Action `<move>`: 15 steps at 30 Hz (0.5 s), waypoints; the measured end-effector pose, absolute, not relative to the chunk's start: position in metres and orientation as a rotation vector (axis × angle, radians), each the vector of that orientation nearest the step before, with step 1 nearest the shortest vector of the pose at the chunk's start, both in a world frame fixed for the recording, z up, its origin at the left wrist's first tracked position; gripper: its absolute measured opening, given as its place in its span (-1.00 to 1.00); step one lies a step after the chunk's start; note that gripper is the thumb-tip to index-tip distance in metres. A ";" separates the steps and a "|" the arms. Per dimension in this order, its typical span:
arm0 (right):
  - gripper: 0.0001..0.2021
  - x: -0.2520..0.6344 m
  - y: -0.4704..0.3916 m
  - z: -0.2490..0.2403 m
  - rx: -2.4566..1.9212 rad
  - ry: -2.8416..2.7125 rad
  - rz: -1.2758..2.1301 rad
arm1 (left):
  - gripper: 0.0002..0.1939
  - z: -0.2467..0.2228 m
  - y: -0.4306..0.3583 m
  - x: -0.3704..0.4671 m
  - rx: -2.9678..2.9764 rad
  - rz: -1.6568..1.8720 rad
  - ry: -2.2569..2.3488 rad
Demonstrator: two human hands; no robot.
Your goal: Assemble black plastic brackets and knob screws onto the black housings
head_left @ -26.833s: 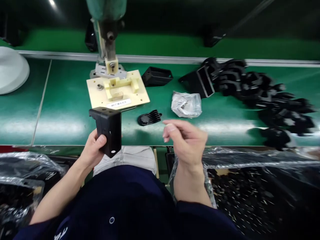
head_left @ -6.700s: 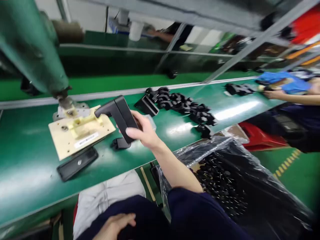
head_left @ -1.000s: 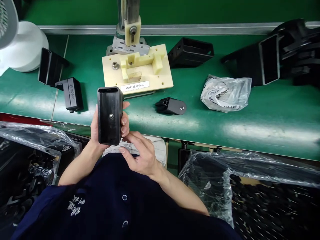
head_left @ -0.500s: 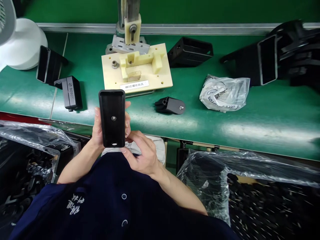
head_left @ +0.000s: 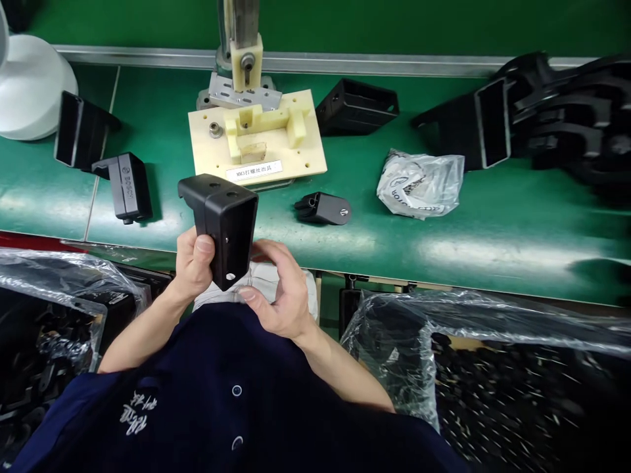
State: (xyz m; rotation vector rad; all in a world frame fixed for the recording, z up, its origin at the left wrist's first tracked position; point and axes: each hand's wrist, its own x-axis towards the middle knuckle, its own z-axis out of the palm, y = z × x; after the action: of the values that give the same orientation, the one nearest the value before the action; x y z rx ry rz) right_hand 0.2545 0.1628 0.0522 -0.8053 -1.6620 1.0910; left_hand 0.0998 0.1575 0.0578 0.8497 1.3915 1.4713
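Black housing [head_left: 223,228] is gripped by fingers of your left hand [head_left: 193,266] at the near edge of the counter [head_left: 384,246]. Your right hand [head_left: 284,292] is near, fingers spread; whether it touches, I cannot tell.

The black case [head_left: 217,226] has been turned.
Half a second ago its hollow side faced us; now that side points right, and the top with two holes shows. The left hand [head_left: 194,266] has its thumb on the case's side now, and the right hand [head_left: 286,295] has spread its thumb and finger wider. Since the first picture, a BOSCH part [head_left: 129,187] and a hollow black part [head_left: 81,131] have come onto the left side, and the small black piece [head_left: 325,209] has its smooth side up instead of its ribs.
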 end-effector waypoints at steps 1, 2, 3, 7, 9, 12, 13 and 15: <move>-0.49 0.255 0.165 0.053 -0.809 -1.617 1.154 | -0.43 0.055 0.157 0.100 0.939 1.496 1.442; -0.45 0.255 0.166 0.054 -0.809 -1.580 1.220 | -0.44 0.055 0.157 0.102 1.026 1.515 1.468; -0.43 0.255 0.168 0.054 -0.807 -1.553 1.285 | -0.45 0.055 0.157 0.104 1.094 1.519 1.475; -0.37 0.256 0.170 0.057 -0.819 -1.523 1.436 | -0.49 0.065 0.158 0.113 1.169 1.483 1.461; -0.34 0.256 0.170 0.057 -0.825 -1.504 1.455 | -0.51 0.068 0.157 0.115 1.193 1.472 1.453; -0.33 0.255 0.170 0.059 -0.828 -1.456 1.490 | -0.58 0.067 0.155 0.113 1.292 1.430 1.488; -0.33 0.255 0.170 0.059 -0.826 -1.435 1.503 | -0.60 0.065 0.154 0.112 1.341 1.421 1.514; -0.34 0.256 0.171 0.061 -0.816 -1.390 1.528 | -0.65 0.061 0.153 0.111 1.447 1.425 1.574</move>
State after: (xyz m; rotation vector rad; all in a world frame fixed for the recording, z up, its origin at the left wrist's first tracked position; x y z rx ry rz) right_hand 0.2555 0.1712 0.0608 -0.8159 -1.3901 1.5284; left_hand 0.1106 0.1525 0.0614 1.4474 1.5736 1.4251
